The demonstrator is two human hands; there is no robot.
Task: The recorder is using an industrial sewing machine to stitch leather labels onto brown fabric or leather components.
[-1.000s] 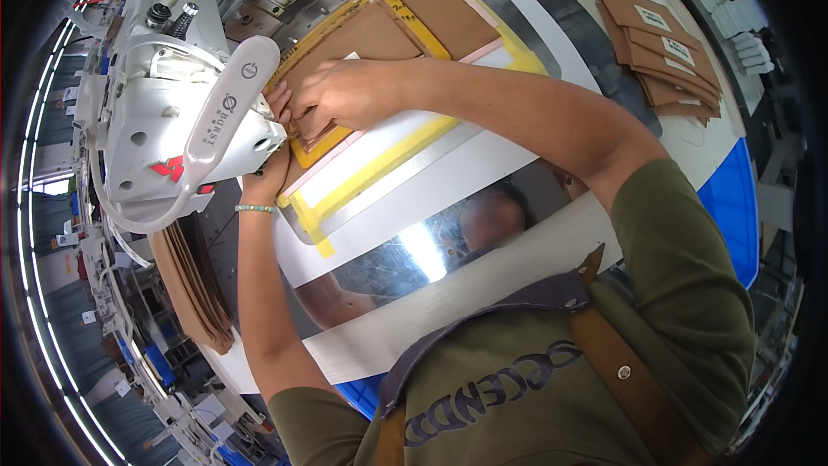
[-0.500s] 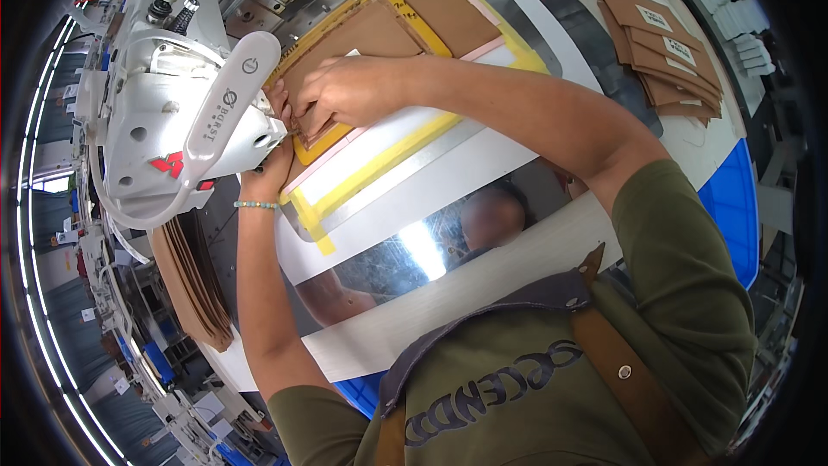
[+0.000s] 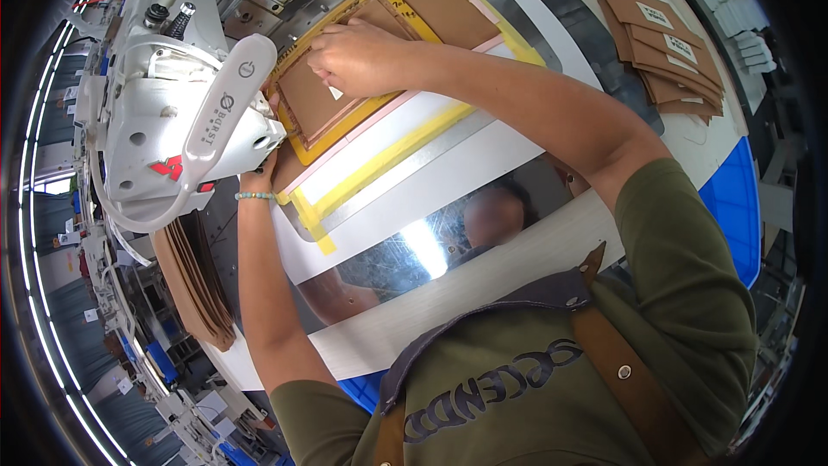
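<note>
A brown panel [image 3: 310,101] lies inside a yellow frame [image 3: 316,149] under the white machine head [image 3: 185,142]. Over the panel's middle, my right hand [image 3: 358,59] is closed, its fingers curled together. Anything it holds is hidden. A small white label [image 3: 335,93] shows just below its fingers. My left hand [image 3: 261,174], with a beaded bracelet [image 3: 254,196] at the wrist, reaches to the frame's left edge. The machine head covers most of its fingers, so their state is hidden.
Labelled brown pieces [image 3: 668,56] lie stacked at the right. More brown sheets [image 3: 197,280] hang at the left, below the machine. Yellow tape [image 3: 379,164] borders the white work plate. Blue bins [image 3: 729,207] stand beside the table. A shiny metal plate [image 3: 414,250] lies near me.
My right hand has moved up and right, away from the frame's left corner and my left hand. More of the panel's left part shows. My left hand has slipped further behind the machine head.
</note>
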